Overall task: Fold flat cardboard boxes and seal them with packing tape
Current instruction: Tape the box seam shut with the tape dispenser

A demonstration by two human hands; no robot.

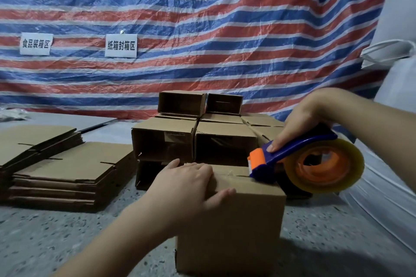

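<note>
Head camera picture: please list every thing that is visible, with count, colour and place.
box being sealed: one, brown, front centre on the floor.
tape dispenser: one, blue and orange with a clear roll, at the box's top right edge.
folded open boxes: several, brown, stacked behind it.
flat cardboard stacks: two, brown, left.
tarp: one, red, blue and white stripes, back wall.
paper signs: two, white, on the tarp.
white bags: right edge; count unclear.
left hand: presses on the box top.
right hand: grips the dispenser.
</note>
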